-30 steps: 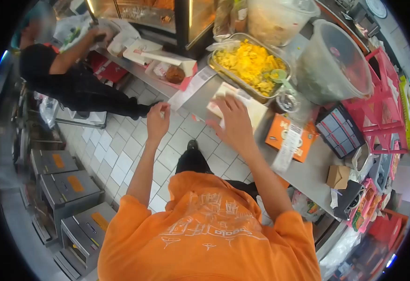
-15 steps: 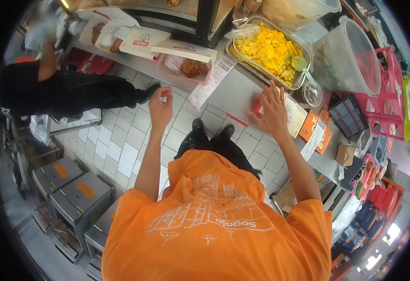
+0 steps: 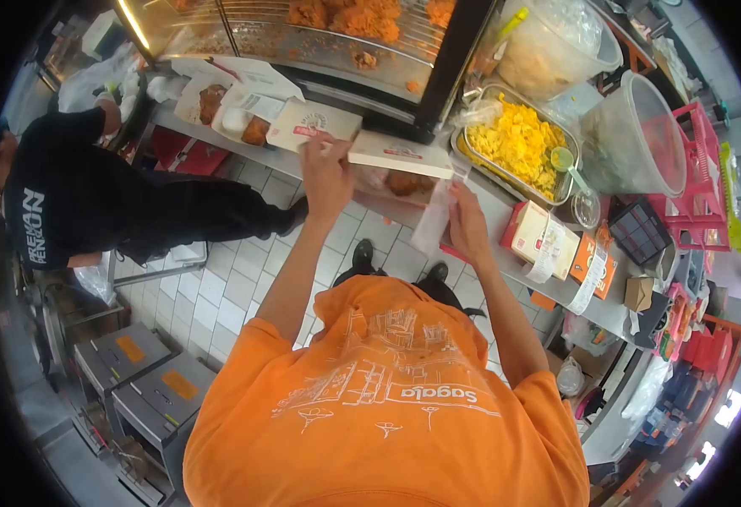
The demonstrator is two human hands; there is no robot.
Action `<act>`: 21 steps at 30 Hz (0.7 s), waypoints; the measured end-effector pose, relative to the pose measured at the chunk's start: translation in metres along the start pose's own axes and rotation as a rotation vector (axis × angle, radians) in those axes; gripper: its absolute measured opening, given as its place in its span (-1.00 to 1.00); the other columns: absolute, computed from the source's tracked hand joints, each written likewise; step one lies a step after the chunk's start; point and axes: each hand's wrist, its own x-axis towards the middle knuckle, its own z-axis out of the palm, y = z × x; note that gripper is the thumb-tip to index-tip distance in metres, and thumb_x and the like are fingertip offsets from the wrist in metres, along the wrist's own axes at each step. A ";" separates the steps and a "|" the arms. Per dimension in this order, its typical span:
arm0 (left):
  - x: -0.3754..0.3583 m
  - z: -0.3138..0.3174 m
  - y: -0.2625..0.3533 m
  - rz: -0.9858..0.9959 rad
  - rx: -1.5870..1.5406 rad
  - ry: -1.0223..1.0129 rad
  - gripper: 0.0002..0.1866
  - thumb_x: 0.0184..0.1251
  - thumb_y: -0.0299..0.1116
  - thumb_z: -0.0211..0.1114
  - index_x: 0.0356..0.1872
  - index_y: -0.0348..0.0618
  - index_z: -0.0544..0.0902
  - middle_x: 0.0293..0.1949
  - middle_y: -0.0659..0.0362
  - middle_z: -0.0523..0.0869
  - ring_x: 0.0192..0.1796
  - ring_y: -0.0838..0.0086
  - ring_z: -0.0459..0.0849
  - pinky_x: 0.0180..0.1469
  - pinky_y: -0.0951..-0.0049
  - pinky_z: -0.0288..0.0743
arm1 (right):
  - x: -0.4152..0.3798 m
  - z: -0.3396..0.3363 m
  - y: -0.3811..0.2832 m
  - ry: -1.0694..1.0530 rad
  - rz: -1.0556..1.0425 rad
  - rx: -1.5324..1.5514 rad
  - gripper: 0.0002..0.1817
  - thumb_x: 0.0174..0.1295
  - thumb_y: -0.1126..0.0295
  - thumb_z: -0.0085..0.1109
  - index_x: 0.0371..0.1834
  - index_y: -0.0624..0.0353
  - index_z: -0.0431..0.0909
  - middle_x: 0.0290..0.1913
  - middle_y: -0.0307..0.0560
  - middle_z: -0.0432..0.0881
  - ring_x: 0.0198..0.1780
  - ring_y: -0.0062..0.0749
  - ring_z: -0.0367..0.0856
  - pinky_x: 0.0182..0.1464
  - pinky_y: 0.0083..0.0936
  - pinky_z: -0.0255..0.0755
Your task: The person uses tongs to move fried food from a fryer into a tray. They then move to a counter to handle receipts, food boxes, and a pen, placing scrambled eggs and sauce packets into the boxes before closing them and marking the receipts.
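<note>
A white cardboard food box (image 3: 400, 154) sits near the counter's front edge, its lid lowered compared with before and fried chicken (image 3: 410, 182) still showing under it. My left hand (image 3: 326, 177) is closed on the lid's left end, fingers bent over the edge. At the box's right end, my right hand (image 3: 469, 226) has its fingers stretched forward, thumb side toward the box. A blurred paper receipt (image 3: 431, 221) hangs beside that hand, between it and the box.
Left along the counter stands an open box (image 3: 243, 76) with chicken. A glass display case (image 3: 336, 59) holds more chicken behind. To the right are a metal tray (image 3: 566, 196) of yellow food, a taped box (image 3: 541, 241) and plastic tubs. A person in black (image 3: 66, 194) stands at left.
Both hands have come to the food box, the right one leaving the taped box. The lid is lower, and the receipt has shifted beside my right hand. The co-worker leans differently.
</note>
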 end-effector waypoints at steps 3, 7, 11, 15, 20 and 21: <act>-0.006 0.009 0.002 -0.024 -0.215 -0.103 -0.67 0.08 -0.62 0.25 -0.08 -0.17 0.55 -0.08 -0.04 0.60 0.03 -0.05 0.55 0.07 0.05 0.43 | 0.013 -0.012 -0.046 0.107 0.178 0.177 -0.31 0.14 0.59 0.20 0.42 0.25 0.26 0.37 0.21 0.36 0.42 0.07 0.32 0.45 -0.24 0.18; -0.009 0.015 0.013 -0.096 -0.380 -0.269 -0.62 0.10 -0.61 0.25 0.00 -0.16 0.54 -0.08 -0.03 0.62 -0.03 -0.04 0.61 0.01 0.05 0.50 | 0.030 -0.006 -0.060 0.383 0.311 0.315 -0.39 0.21 0.58 0.18 0.39 0.10 0.38 0.28 0.12 0.52 0.30 -0.07 0.50 0.32 -0.34 0.33; 0.001 0.016 0.018 0.011 -0.364 -0.259 -0.62 0.17 -0.62 0.20 0.05 -0.14 0.58 -0.02 -0.03 0.63 -0.02 -0.06 0.62 0.06 0.06 0.49 | 0.043 -0.016 -0.047 0.492 0.329 0.219 -0.65 0.27 0.61 0.02 0.06 0.11 0.67 -0.01 0.08 0.73 0.04 -0.10 0.70 0.13 -0.38 0.48; 0.010 0.018 0.023 0.041 -0.434 -0.236 -0.71 0.25 -0.55 0.19 -0.02 -0.11 0.64 -0.12 -0.05 0.69 -0.07 -0.02 0.65 0.00 0.06 0.51 | 0.042 -0.049 -0.035 0.354 0.342 -0.117 -0.61 0.22 0.55 0.14 0.10 -0.04 0.66 -0.01 0.13 0.71 0.08 0.03 0.65 0.11 -0.27 0.48; 0.035 0.016 0.040 -0.128 -0.374 -0.291 -0.78 0.29 -0.50 0.18 -0.08 -0.11 0.66 -0.26 -0.08 0.72 -0.18 -0.03 0.68 -0.07 0.10 0.54 | 0.048 -0.063 -0.017 0.264 0.445 -0.025 -0.58 0.26 0.44 0.21 0.21 0.00 0.58 0.00 0.09 0.73 0.09 -0.16 0.70 0.11 -0.33 0.53; 0.032 0.019 0.041 -0.148 -0.323 -0.268 -0.79 0.30 -0.49 0.17 -0.10 -0.12 0.67 -0.29 -0.09 0.72 -0.22 -0.04 0.69 -0.10 0.11 0.54 | 0.045 -0.067 -0.022 0.248 0.411 0.070 -0.56 0.27 0.45 0.20 0.26 0.05 0.52 0.03 0.09 0.72 0.09 -0.20 0.70 0.13 -0.36 0.52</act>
